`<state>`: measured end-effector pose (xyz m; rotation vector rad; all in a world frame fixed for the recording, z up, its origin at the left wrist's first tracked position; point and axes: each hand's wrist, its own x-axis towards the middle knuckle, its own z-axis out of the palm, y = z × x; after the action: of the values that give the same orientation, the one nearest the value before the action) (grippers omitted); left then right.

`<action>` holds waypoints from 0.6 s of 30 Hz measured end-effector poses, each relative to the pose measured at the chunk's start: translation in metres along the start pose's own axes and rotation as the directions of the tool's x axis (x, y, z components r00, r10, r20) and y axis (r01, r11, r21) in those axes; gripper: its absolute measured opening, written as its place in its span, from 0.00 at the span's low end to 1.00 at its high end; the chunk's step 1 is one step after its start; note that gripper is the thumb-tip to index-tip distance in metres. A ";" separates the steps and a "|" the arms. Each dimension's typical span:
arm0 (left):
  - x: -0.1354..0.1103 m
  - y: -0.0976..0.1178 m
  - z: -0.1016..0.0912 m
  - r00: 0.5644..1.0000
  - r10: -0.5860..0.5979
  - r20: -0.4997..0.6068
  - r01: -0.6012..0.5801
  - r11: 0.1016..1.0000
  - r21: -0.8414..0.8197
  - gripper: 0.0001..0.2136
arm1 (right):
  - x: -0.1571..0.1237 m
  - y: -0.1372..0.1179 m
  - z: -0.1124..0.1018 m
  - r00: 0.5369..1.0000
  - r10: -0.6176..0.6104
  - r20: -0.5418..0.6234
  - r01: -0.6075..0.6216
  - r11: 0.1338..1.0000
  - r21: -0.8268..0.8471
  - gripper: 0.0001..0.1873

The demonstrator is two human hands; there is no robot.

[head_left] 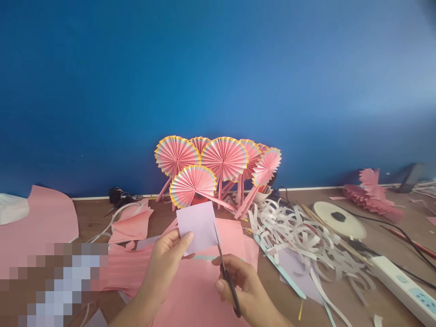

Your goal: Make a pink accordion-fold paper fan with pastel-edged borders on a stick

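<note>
My left hand (166,262) pinches the lower left corner of a small pale lilac paper square (198,223), held up over the table. My right hand (240,284) grips black-handled scissors (225,268), whose thin blades point up along the paper's right edge. Both hands hover above pink paper sheets (194,295) spread on the brown table.
Several pink pleated paper fans (218,165) lean against the blue wall. A heap of curled white paper strips (299,236), a white tape roll (339,219), a power strip (405,286) and cables lie right. More pink paper (41,222) sits left.
</note>
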<state>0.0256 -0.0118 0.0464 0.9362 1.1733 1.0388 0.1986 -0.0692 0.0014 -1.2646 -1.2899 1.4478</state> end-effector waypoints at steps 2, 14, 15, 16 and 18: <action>0.000 0.000 0.000 1.000 0.004 0.004 -0.004 1.000 -0.001 0.19 | 0.000 0.000 0.000 1.000 -0.001 -0.005 0.001 1.000 0.001 0.24; -0.003 0.001 -0.001 1.000 -0.009 0.010 0.008 1.000 0.013 0.18 | -0.001 -0.002 0.003 0.999 0.026 -0.021 -0.026 0.999 0.022 0.24; -0.003 0.001 -0.001 1.000 -0.009 0.004 0.009 1.000 0.010 0.18 | -0.001 -0.003 0.003 0.999 0.029 -0.025 -0.028 0.999 0.020 0.24; -0.003 0.001 -0.001 1.000 -0.010 0.001 0.010 1.000 0.008 0.18 | -0.001 -0.004 0.003 0.999 0.030 -0.029 -0.030 0.999 0.016 0.24; -0.003 0.002 0.000 1.000 -0.012 -0.001 0.012 1.000 0.002 0.17 | 0.000 -0.005 0.004 0.998 0.037 -0.040 -0.037 0.999 0.012 0.24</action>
<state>0.0247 -0.0144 0.0487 0.9296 1.1799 1.0290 0.1947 -0.0693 0.0068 -1.3102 -1.2362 1.4464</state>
